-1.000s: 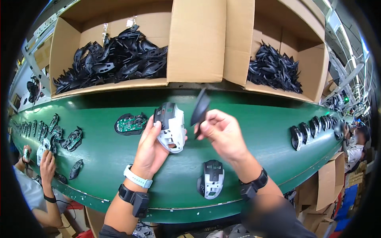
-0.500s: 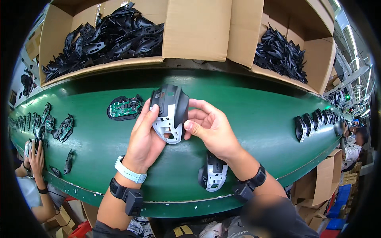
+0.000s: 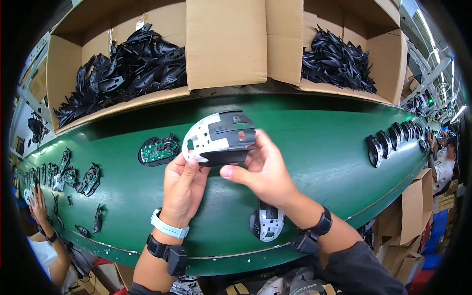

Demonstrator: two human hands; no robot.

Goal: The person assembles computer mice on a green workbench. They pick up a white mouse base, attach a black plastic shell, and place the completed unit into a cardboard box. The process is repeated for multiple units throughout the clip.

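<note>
Bare bench (image 3: 319, 157) right of the hands (image 3: 268, 172); cartons (image 3: 226, 44) block beyond (far-left clutter (image 3: 43, 173), apparently, too).

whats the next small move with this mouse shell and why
Probably press the right thumb against the black side panel: the shell is angled with that panel toward the person, the left hand supports the white end, and the thumb is just below the panel. Whether it is fully seated can't be told, so a press seems a sensible check.

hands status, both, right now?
Left hand: closed, holding the mouse shell.
Right hand: fingers at the shell's right end, thumb below its edge; whether it grips can't be told.
</note>
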